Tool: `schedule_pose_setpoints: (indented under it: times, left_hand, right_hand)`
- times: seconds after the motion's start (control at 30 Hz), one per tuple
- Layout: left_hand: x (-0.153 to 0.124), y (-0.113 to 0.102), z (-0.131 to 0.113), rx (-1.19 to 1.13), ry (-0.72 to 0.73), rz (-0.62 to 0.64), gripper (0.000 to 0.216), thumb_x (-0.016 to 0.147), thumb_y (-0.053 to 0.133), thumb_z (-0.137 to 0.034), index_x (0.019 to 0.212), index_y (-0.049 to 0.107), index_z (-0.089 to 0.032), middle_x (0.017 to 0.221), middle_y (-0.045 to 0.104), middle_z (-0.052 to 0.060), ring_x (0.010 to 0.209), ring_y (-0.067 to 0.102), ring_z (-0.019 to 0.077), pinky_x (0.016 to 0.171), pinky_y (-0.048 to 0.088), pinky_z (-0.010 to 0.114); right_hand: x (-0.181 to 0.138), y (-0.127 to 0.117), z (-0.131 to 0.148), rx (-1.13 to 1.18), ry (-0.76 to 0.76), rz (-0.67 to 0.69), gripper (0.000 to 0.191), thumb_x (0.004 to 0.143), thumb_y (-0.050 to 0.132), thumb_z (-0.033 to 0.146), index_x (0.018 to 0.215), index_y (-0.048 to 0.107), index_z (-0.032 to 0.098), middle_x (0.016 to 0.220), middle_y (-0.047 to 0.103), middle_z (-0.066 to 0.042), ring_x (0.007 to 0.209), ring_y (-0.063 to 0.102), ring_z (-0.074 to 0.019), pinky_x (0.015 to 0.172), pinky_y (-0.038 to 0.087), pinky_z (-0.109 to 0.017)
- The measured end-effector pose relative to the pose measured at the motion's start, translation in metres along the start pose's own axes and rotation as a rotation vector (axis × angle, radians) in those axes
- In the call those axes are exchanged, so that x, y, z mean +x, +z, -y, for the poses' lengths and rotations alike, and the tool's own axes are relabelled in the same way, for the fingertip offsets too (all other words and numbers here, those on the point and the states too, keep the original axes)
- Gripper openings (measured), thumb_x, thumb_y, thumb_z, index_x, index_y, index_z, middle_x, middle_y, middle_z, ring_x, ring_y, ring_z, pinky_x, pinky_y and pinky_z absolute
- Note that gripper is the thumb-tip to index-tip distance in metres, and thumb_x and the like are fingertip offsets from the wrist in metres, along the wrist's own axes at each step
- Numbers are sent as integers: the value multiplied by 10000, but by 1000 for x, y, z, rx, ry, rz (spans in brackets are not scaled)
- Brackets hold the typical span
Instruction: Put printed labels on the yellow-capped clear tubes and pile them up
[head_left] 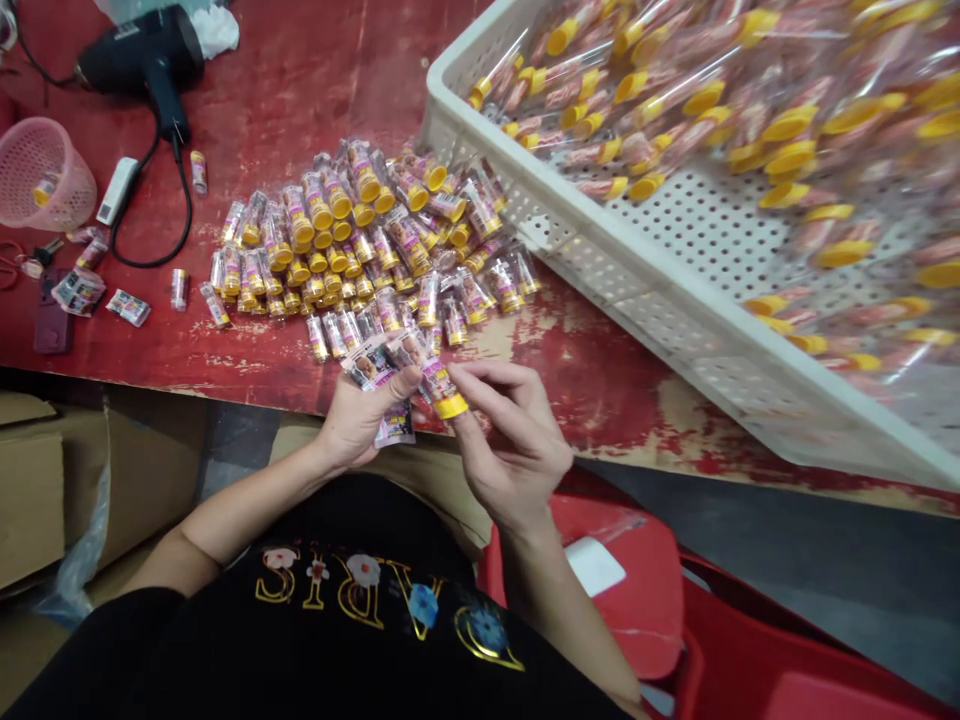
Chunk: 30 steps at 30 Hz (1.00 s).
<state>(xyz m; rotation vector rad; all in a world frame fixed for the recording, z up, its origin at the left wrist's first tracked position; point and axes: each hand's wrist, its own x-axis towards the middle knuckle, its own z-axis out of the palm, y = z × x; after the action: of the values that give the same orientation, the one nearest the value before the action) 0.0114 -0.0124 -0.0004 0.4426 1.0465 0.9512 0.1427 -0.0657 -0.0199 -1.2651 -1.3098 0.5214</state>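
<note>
Over the table's front edge, my left hand [361, 415] grips a bunch of flat printed sleeves [369, 365], the thumb lying across them. Between the two hands is a small printed tube with a yellow end [442, 387], tilted down to the right. The fingers of my right hand [514, 435] pinch this tube near its yellow end. Just beyond the hands lies a pile of similar yellow-ended tubes [337, 235], several layers deep, with some loose ones at its near side.
A white perforated crate [600, 260] with larger yellow-capped clear tubes [675, 100] stands at the right. Back left are a black heat gun [146, 60] with its cord and a pink basket [52, 175]. Loose sleeves [79, 290] lie left. A red chair [637, 590] stands below the table's edge.
</note>
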Motion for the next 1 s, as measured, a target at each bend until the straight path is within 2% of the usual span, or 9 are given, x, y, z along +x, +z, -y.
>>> schedule_pose_setpoints:
  times: [0.1, 0.27, 0.43, 0.57, 0.8, 0.9, 1.0]
  left_hand:
    - [-2, -2, 2, 32, 20, 10, 648, 538, 939, -435, 1074, 658, -206, 789, 681, -15, 539, 578, 98, 466, 486, 229]
    - [-3, -3, -1, 42, 30, -7, 712, 532, 941, -429, 1150, 645, -236, 839, 686, -12, 549, 578, 107, 467, 491, 252]
    - [-2, -4, -4, 46, -10, 23, 509, 551, 933, -416, 905, 652, -182, 733, 652, -13, 520, 563, 101, 449, 474, 242]
    - [1, -11, -1, 21, -32, 0, 498, 551, 935, -393, 892, 650, -170, 725, 656, -14, 525, 575, 97, 452, 479, 227]
    - [9, -28, 3, -30, -68, -87, 538, 506, 957, -363, 904, 663, -151, 769, 701, -5, 559, 608, 99, 457, 505, 198]
    - [15, -30, 3, -33, -55, -102, 585, 542, 946, -354, 1026, 682, -157, 864, 742, 27, 600, 646, 119, 487, 525, 208]
    - [22, -30, -3, -50, -46, -96, 646, 685, 873, -363, 1257, 634, -184, 1019, 761, 84, 744, 720, 174, 519, 529, 204]
  right_hand:
    - [3, 7, 2, -7, -1, -88, 431, 835, 694, 105, 1178, 728, 363, 990, 702, -39, 917, 685, -188, 783, 608, -371]
    - [3, 12, 4, -33, -14, -123, 430, 817, 722, 107, 1161, 734, 364, 964, 719, -35, 877, 700, -189, 731, 616, -365]
    - [3, 16, 2, -35, -48, -141, 483, 802, 723, 62, 1165, 729, 380, 966, 719, -25, 862, 701, -171, 719, 611, -335]
    - [2, 22, -5, -42, -58, -126, 504, 797, 723, 51, 1176, 724, 384, 970, 717, -26, 864, 699, -168, 724, 605, -326]
    - [-2, 36, -15, -22, -15, -59, 367, 833, 704, 96, 1124, 756, 313, 948, 726, -40, 857, 701, -168, 734, 595, -331]
    - [4, 41, -21, -30, -16, -72, 338, 837, 699, 92, 1098, 763, 298, 933, 723, -35, 837, 695, -158, 732, 584, -327]
    - [14, 50, -38, -108, -67, -184, 310, 837, 701, 96, 1076, 770, 281, 930, 714, -36, 840, 681, -156, 737, 570, -327]
